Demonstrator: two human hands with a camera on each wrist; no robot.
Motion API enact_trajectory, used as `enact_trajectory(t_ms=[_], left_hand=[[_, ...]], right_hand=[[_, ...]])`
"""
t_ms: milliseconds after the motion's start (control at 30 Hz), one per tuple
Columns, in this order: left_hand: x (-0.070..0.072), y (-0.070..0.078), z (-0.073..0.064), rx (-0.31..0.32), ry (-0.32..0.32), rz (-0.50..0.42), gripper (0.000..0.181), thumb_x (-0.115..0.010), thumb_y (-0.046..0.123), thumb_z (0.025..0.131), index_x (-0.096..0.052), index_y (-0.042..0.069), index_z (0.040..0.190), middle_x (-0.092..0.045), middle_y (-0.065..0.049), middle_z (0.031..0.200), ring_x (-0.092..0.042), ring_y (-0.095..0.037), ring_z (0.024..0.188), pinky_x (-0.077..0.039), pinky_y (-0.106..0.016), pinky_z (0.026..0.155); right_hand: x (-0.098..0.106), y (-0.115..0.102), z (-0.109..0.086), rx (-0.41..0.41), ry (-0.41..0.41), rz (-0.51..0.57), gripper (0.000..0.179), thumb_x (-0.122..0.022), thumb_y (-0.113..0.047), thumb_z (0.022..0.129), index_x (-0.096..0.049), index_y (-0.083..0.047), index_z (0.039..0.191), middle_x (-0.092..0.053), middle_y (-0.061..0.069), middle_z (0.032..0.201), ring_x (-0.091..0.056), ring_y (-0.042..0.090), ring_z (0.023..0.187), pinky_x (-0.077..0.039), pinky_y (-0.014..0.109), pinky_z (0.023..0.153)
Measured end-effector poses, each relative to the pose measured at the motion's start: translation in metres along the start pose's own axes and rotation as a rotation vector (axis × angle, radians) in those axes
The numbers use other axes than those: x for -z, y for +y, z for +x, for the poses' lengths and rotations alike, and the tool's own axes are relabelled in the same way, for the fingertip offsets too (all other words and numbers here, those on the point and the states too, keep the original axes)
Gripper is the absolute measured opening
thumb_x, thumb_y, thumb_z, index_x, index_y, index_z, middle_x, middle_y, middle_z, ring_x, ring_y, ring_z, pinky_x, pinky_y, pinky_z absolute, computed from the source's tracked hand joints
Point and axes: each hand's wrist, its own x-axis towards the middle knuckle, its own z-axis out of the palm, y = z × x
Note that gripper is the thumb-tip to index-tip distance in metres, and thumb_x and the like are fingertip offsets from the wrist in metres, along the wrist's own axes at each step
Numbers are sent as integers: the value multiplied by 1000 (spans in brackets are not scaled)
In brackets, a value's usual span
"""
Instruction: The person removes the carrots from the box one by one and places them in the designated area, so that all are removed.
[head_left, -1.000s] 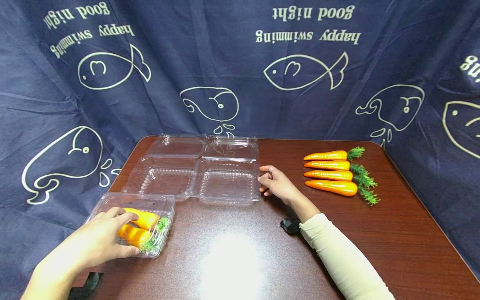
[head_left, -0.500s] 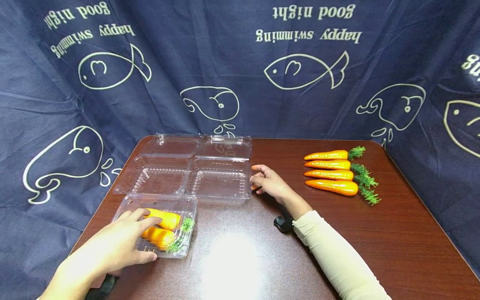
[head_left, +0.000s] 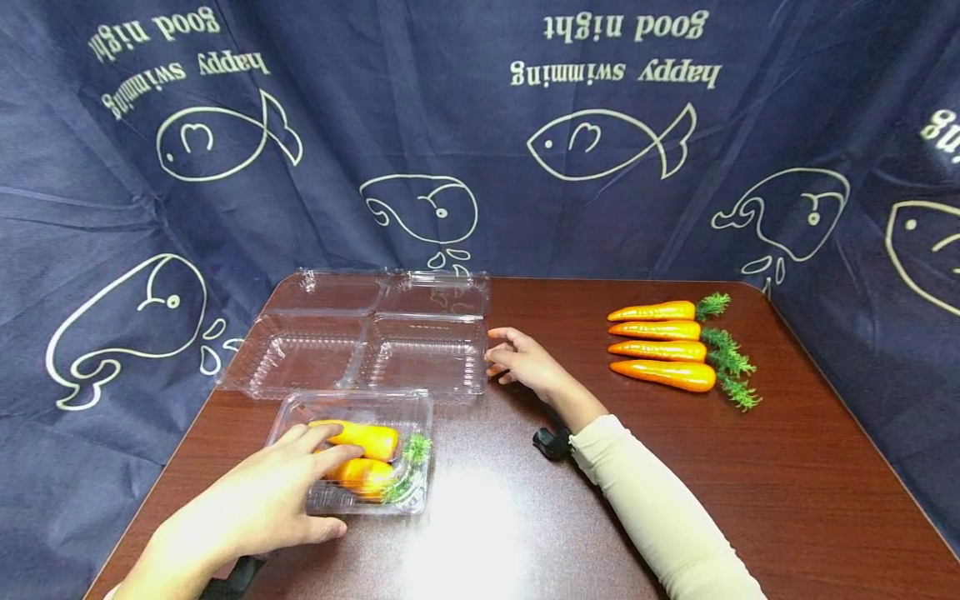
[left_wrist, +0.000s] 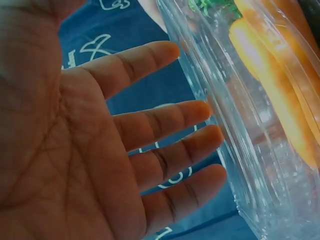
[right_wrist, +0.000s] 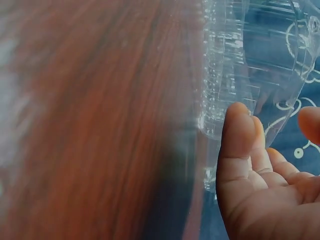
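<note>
My left hand lies at the left side of a closed clear plastic box on the near part of the table. Orange carrots with green tops show through its lid. In the left wrist view, straight fingertips meet the box's side wall. Further back, my right hand touches the right edge of an opened clear container, its fingers slightly bent. Another opened clear container stands directly left of that one. Their raised lids are at the back, and no contents show in either.
Several loose carrots with green tops lie in a row at the right on the dark wooden table. A blue curtain with fish drawings hangs behind and around the table.
The box of carrots has slid right along with my left hand. Both opened containers have shifted left, and my right hand has moved left with them. The loose carrots stayed put.
</note>
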Motion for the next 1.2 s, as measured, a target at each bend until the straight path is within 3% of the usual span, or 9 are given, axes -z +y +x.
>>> enact_trajectory(t_ms=[167,300,633,900,1200], left_hand=[[-1,5,5,-38,-22,-17,71,-89,44,66,-63,22,129,-53,-7,135,-52,-33,118,-50,-52,88],[-1,10,8,-72,-20,-10,70,-88,41,68,-63,20,130,-53,-6,135,-52,-27,119,-51,-48,88],[-9,22,19,-122,-7,26,66,-84,42,73,-63,19,131,-54,-15,138,-49,-28,124,-51,-50,90],[-16,31,28,-155,7,63,65,-82,43,75,-63,17,131,-55,-15,135,-49,-29,126,-50,-49,93],[-19,44,38,-174,-28,64,65,-80,44,78,-62,16,133,-55,-18,137,-48,-32,127,-47,-50,99]], right_hand=[[-5,-2,5,-6,-22,1,48,-55,-10,99,-39,0,143,-61,18,111,-66,34,94,-53,30,68],[-9,-5,9,-8,-56,-4,49,-56,-11,99,-39,0,144,-61,20,115,-66,36,98,-53,31,70],[-13,-5,18,0,-185,-30,57,-55,-15,101,-32,-3,151,-58,22,126,-63,37,107,-55,41,82],[-17,-4,22,9,-197,-35,58,-56,-16,101,-31,-5,152,-58,23,127,-63,37,107,-54,36,78],[-16,-2,25,2,-212,-52,57,-56,-19,101,-33,-5,152,-59,21,128,-65,31,104,-54,38,81]])
